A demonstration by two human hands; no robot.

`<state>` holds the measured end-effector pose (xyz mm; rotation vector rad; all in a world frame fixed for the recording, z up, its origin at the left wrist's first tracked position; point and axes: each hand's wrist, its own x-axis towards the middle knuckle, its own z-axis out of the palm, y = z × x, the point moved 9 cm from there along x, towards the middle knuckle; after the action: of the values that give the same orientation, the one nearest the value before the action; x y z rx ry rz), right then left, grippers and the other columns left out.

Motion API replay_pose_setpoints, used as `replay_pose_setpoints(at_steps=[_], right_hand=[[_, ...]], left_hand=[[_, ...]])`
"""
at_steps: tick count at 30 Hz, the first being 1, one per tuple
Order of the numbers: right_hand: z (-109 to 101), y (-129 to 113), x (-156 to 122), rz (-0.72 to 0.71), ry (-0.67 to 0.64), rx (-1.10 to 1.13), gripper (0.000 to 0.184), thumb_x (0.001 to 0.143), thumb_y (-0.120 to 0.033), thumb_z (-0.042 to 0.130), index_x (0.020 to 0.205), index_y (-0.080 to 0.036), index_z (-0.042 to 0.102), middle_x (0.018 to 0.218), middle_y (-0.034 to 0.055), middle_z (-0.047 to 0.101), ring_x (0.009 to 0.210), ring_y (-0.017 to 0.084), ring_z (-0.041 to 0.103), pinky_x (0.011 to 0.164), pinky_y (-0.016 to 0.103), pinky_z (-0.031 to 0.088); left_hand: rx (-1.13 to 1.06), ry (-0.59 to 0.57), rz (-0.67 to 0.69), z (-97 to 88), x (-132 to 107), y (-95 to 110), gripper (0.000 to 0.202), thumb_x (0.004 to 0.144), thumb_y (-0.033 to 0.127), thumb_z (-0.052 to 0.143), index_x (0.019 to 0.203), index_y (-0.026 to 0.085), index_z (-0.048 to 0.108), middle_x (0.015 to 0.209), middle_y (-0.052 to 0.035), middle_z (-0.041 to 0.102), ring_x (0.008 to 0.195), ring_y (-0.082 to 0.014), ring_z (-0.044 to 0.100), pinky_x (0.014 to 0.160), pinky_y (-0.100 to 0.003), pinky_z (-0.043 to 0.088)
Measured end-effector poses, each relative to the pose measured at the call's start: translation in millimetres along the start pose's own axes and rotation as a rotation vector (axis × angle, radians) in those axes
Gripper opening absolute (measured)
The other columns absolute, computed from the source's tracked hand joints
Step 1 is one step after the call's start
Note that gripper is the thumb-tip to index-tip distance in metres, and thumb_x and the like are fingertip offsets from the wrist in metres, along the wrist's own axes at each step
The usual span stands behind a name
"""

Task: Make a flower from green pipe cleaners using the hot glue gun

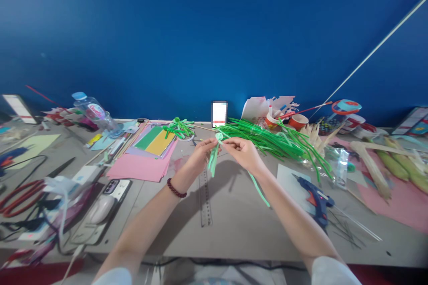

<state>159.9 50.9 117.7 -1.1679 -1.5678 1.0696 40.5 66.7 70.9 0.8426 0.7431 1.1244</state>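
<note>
Pale green pipe cleaners [213, 162] are held up between my two hands above the middle of the table, with a small round coil [219, 136] at their top and several strands hanging down. My left hand [203, 151] is closed around them just below the coil, a dark bead bracelet on its wrist. From the other side, my right hand [241, 150] pinches a strand close to the coil. Below my right forearm shows a loose pale green pipe cleaner [260, 190]; whether it joins the held piece is hidden. Under the work lies a clear ruler [205, 202].
A heap of green pipe cleaners [270, 139] spreads behind my right hand. The glue gun [316, 198] lies at right. On the left are pink paper sheets [138, 167], a phone [115, 189], a power strip [85, 173] and red-handled scissors [22, 198]. A lit phone [219, 113] stands against the wall.
</note>
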Motion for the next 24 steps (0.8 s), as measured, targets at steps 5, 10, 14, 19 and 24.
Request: replay_pose_setpoints(at_steps=[5, 10, 14, 19, 24], right_hand=[[21.9, -3.6, -13.3, 0.150, -0.183, 0.153, 0.047, 0.078, -0.036, 0.060, 0.120, -0.017, 0.060, 0.051, -0.0053, 0.051, 0.038, 0.008, 0.046, 0.033, 0.020, 0.038], [35.3, -14.3, -25.6, 0.101, -0.294, 0.150, 0.052, 0.077, -0.032, 0.059, 0.127, -0.016, 0.055, 0.084, 0.0048, 0.066, 0.064, 0.013, 0.058, 0.044, 0.023, 0.051], [32.9, -33.8, -35.8, -0.062, -0.273, -0.123, 0.035, 0.080, -0.029, 0.057, 0.113, -0.018, 0.065, 0.087, 0.0056, 0.069, 0.068, 0.014, 0.059, 0.053, 0.023, 0.050], [11.0, -53.8, -35.9, -0.292, 0.013, -0.359, 0.013, 0.081, -0.023, 0.055, 0.084, -0.019, 0.067, 0.078, 0.0030, 0.068, 0.063, 0.012, 0.058, 0.061, 0.024, 0.047], [-6.2, -41.5, -34.2, -0.276, 0.153, -0.328, 0.010, 0.080, -0.027, 0.059, 0.080, -0.018, 0.063, 0.074, 0.0025, 0.066, 0.065, 0.013, 0.061, 0.061, 0.024, 0.048]], left_hand=[[-0.064, 0.006, 0.010, -0.4, -1.0, 5.3, 0.020, 0.064, 0.028, 0.075, 0.072, 0.015, 0.063, 0.062, 0.0011, 0.060, 0.054, -0.0084, 0.054, 0.054, -0.020, 0.041], [-0.077, -0.070, -0.093, 4.4, -11.0, -3.3, 0.024, 0.067, 0.035, 0.071, 0.075, 0.016, 0.061, 0.056, 0.0014, 0.056, 0.047, -0.0111, 0.052, 0.045, -0.022, 0.040], [-0.163, -0.091, -0.041, 4.3, -12.1, -0.8, 0.017, 0.068, 0.026, 0.071, 0.075, 0.016, 0.060, 0.060, 0.0017, 0.056, 0.050, -0.0091, 0.052, 0.047, -0.020, 0.040], [-0.243, -0.138, -0.114, 15.4, -7.9, -7.9, 0.015, 0.066, 0.023, 0.072, 0.071, 0.014, 0.061, 0.063, 0.0009, 0.057, 0.052, -0.0079, 0.052, 0.050, -0.019, 0.042], [-0.223, -0.173, -0.102, 24.1, -16.6, -9.9, 0.017, 0.066, 0.023, 0.074, 0.077, 0.014, 0.065, 0.069, -0.0010, 0.062, 0.059, -0.0090, 0.057, 0.061, -0.021, 0.046]])
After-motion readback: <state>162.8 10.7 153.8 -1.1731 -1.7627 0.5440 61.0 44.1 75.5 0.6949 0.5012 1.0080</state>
